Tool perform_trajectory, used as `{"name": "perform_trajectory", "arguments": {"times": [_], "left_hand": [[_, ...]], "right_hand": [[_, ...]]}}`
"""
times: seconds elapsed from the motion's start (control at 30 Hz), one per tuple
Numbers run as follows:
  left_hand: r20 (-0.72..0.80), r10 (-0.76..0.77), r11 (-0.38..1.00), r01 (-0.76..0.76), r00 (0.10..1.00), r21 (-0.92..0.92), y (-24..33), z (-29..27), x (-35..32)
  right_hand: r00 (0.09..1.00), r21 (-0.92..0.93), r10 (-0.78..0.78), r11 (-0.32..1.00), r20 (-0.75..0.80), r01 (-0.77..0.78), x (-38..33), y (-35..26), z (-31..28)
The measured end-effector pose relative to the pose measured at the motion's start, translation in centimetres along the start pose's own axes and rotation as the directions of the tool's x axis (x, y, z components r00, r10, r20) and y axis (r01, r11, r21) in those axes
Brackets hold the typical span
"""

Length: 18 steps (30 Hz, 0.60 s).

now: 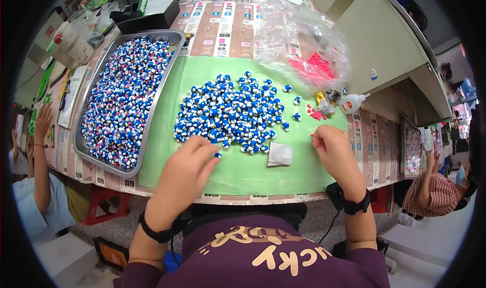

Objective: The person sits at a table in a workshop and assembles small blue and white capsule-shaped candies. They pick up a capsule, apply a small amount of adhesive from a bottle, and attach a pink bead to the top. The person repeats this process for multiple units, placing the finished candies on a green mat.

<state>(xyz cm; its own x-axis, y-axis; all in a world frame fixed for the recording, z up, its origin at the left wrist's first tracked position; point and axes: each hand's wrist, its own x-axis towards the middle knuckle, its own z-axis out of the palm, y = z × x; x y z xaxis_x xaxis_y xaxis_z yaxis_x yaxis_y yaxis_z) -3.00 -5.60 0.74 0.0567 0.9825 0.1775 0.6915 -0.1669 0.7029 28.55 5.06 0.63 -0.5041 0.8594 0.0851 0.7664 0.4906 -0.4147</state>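
A heap of small blue-and-white figure-like pieces lies on a green mat. At the heap's near edge, my left hand is closed, with one small blue-and-white piece between the tips of its thumb and forefinger. My right hand is pinched over the mat's right side, and a speck of red shows at its fingertips. Between the hands stands a small clear round cup on a white square. Beyond my right hand lie several loose red bits.
A metal tray full of similar pieces stands left. At the back right lie a clear plastic bag with pink-red pieces, and a white nozzle bottle. A cabinet borders the right. Other people sit on both sides.
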Motion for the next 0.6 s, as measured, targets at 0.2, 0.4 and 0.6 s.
{"name": "perform_trajectory", "arguments": {"times": [0.2,0.4,0.6], "left_hand": [[0.115,-0.031,0.999,0.028,0.993,0.027,0.2,1.3,0.4],[0.087,-0.13,0.889,0.155,0.988,-0.431,2.4,0.7,0.5],[0.419,-0.045,0.384,0.403,0.907,-0.831,5.5,1.7,2.3]], "right_hand": [[0.999,0.059,0.044,0.997,0.016,-0.045,-0.4,0.2,-0.2],[0.991,0.398,-0.073,0.911,-0.112,0.113,-0.3,-3.8,-2.0],[0.929,0.456,-0.289,0.812,-0.23,0.365,-0.6,-9.2,-2.6]]}}
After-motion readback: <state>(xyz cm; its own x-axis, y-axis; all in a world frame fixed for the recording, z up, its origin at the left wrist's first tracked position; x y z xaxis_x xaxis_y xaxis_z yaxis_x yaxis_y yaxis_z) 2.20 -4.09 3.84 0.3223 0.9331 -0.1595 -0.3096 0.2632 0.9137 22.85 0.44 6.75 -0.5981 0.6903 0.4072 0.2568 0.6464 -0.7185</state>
